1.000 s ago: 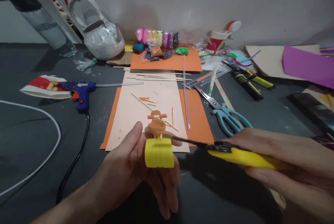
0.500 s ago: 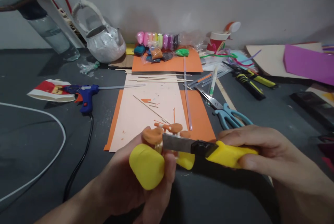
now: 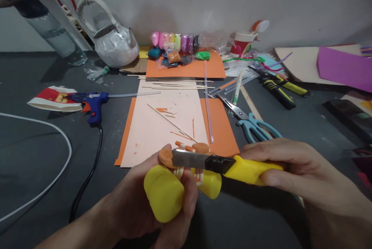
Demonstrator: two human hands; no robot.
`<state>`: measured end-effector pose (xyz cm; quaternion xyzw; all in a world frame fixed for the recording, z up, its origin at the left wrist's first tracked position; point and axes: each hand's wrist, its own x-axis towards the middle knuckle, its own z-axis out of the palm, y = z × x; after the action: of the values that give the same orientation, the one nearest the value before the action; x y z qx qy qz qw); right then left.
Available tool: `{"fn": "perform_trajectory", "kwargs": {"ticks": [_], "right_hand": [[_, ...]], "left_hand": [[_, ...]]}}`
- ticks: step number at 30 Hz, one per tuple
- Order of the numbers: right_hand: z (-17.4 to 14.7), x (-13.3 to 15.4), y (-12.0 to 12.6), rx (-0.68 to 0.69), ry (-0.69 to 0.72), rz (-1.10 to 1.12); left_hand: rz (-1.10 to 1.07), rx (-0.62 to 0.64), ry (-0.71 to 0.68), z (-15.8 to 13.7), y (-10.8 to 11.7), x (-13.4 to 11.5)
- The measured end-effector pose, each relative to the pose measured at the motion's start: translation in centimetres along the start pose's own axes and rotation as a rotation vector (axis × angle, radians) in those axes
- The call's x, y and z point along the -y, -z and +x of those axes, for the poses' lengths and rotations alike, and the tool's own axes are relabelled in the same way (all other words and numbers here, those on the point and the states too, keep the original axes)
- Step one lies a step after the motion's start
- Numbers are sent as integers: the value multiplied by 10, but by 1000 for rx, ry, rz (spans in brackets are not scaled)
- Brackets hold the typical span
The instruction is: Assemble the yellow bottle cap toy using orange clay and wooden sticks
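Note:
My left hand (image 3: pixel 174 202) is closed around a small clay model with rounded yellow parts (image 3: pixel 164 194), orange pieces (image 3: pixel 200 148) and orange-and-white striped sticks. A second yellow part (image 3: pixel 211 184) shows to the right of my thumb. My right hand (image 3: pixel 290 163) grips a yellow utility knife (image 3: pixel 251 169) with a black collar. Its wide blade (image 3: pixel 188 159) points left and lies across the orange clay at the top of the model. Whether the edge has sunk into the clay cannot be made out. My fingers hide part of the model.
Beyond my hands lies a pale sheet (image 3: pixel 139 133) with thin sticks and scraps. Blue-handled scissors (image 3: pixel 255 125) and pliers (image 3: pixel 279 86) lie right. A blue glue gun (image 3: pixel 95 107) rests left, its black cord (image 3: pixel 95 156) trailing forward. A silver kettle (image 3: pixel 116 47) and clay packs (image 3: pixel 174 43) stand behind.
The knife blade has shifted slightly left over the orange clay. The model has turned and dropped a little in my left hand, showing more of the second yellow part and the striped sticks.

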<state>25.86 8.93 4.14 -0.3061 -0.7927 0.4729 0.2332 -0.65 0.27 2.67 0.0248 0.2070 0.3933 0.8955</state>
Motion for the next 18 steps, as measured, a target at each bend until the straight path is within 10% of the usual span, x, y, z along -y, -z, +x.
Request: {"fn": "perform_trajectory", "kwargs": {"ticks": [18], "right_hand": [[-13, -5, 1, -168, 65, -119]], "left_hand": [[-74, -30, 104, 3, 5, 0]]}}
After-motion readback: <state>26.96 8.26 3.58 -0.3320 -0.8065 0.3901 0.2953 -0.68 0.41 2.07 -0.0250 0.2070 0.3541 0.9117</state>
